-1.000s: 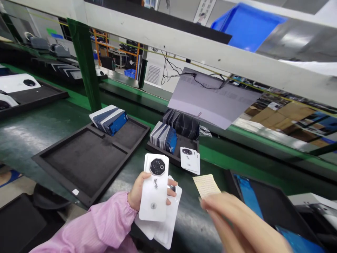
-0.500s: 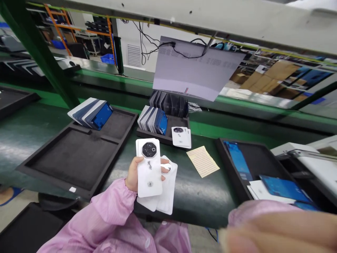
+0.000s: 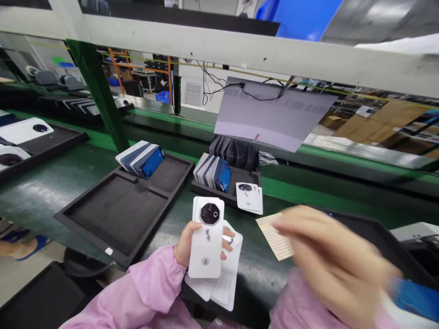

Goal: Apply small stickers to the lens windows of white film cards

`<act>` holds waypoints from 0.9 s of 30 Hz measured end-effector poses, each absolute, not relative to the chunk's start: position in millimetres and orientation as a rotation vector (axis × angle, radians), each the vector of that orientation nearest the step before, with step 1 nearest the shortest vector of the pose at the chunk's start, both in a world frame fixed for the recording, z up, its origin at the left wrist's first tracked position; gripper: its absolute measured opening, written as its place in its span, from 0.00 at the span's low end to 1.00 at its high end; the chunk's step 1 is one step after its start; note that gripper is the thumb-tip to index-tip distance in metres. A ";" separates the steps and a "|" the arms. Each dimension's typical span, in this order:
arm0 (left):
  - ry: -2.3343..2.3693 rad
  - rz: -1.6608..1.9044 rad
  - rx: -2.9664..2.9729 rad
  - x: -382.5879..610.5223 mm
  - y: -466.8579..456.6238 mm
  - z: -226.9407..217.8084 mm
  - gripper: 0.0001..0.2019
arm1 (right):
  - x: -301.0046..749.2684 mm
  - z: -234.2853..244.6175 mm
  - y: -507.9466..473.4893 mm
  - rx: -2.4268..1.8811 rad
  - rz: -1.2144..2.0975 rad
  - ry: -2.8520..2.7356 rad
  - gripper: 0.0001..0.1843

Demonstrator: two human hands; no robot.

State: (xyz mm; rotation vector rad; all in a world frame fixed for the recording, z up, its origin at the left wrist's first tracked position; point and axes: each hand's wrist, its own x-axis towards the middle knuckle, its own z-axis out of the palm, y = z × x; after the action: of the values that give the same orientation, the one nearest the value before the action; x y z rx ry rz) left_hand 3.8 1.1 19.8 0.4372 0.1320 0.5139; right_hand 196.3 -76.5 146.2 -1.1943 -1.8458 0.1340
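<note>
My left hand (image 3: 185, 243) is closed around a white phone back cover (image 3: 207, 249) with a dark octagonal camera area and dark characters. At least one more cover shows behind its edge. Below and to the right, several loose white covers (image 3: 228, 278) lie overlapping at the bench edge. My right hand (image 3: 336, 260), smeared by motion, is at the right, with its fingertips over a yellowish sheet of small labels (image 3: 274, 233). Whether it holds anything cannot be seen.
A black tray (image 3: 113, 219) at left carries a row of covers (image 3: 140, 160). Another black tray (image 3: 212, 189) holds stacked covers, with white ones (image 3: 249, 198) on its right corner. A grey panel (image 3: 270, 114) hangs above. A dark tray (image 3: 363, 224) is partly behind my right hand.
My right hand has moved up and left from the lower right corner to the label sheet. My left hand still grips the cover. The whole view has shifted.
</note>
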 end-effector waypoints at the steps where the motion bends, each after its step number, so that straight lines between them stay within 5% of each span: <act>1: 0.130 0.534 0.449 4.2 0.1 20.7 0.31 | 190.1 140.2 -57.7 -1.193 0.182 -1.913 0.08; 8: 0.164 0.523 0.525 4.6 -2.0 23.0 0.29 | 161.3 82.3 8.6 -1.322 0.432 -1.922 0.08; 18: 0.311 0.509 0.645 8.9 -2.7 14.1 0.25 | 169.3 85.1 6.6 -1.357 0.698 -1.806 0.05; 27: 0.319 0.505 0.523 5.0 -3.9 10.1 0.27 | 157.7 88.2 -7.7 -1.352 0.483 -1.912 0.05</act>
State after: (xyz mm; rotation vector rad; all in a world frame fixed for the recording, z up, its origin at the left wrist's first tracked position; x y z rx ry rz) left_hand 5.0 -3.9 10.1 0.5229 0.3190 0.5053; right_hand 157.7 -7.7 88.2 -1.3524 -1.9124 0.4831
